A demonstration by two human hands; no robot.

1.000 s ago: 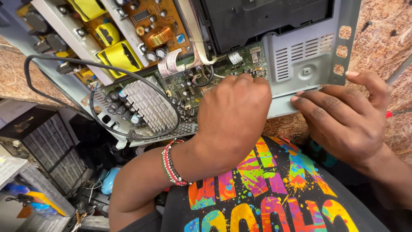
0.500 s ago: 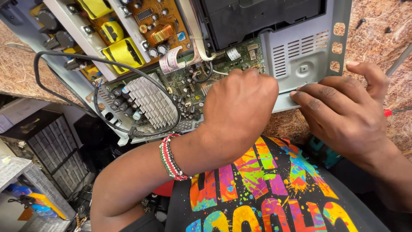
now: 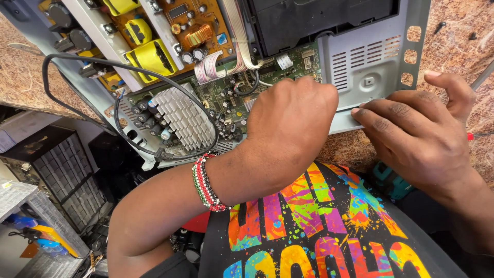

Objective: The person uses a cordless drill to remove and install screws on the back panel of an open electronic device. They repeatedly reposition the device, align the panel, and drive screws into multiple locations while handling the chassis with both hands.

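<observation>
Shifted slightly since half a second back: left hand (image 3: pixel 290 128) sits a bit further right over the green board (image 3: pixel 257 82), knuckles now at the grey bracket (image 3: pixel 368 77); right hand (image 3: pixel 411 136) barely changed, same spot at the bracket's near edge. Otherwise same layout, chassis (image 3: pixel 67 72) a touch lower and larger in view. Left hand curled, fingertips hidden underneath, so cannot tell whether pinching a part or just pressing on the board; probably reaching down among components, wrist arched to clear the heatsink (image 3: pixel 182 118). Beaded band (image 3: pixel 206 183) on that wrist. Right hand flat, fingers together and extended, tips touching the bracket's near lip, thumb up against its right side; holding nothing, looks like bracing the chassis so it stays put. Chassis lies at the near edge of the speckled bench (image 3: pixel 458 46), its left end overhanging the bench edge. Black cable (image 3: pixel 87 62) loops from the chassis's far left round to the near side of the heatsink, kept out of the work area. Orange board (image 3: pixel 190 23) with yellow transformers (image 3: pixel 149 56) at the far left, black drive (image 3: pixel 319 20) at the far side, both untouched. Teal tool (image 3: pixel 388 177) below the bench edge, near the right wrist.
</observation>
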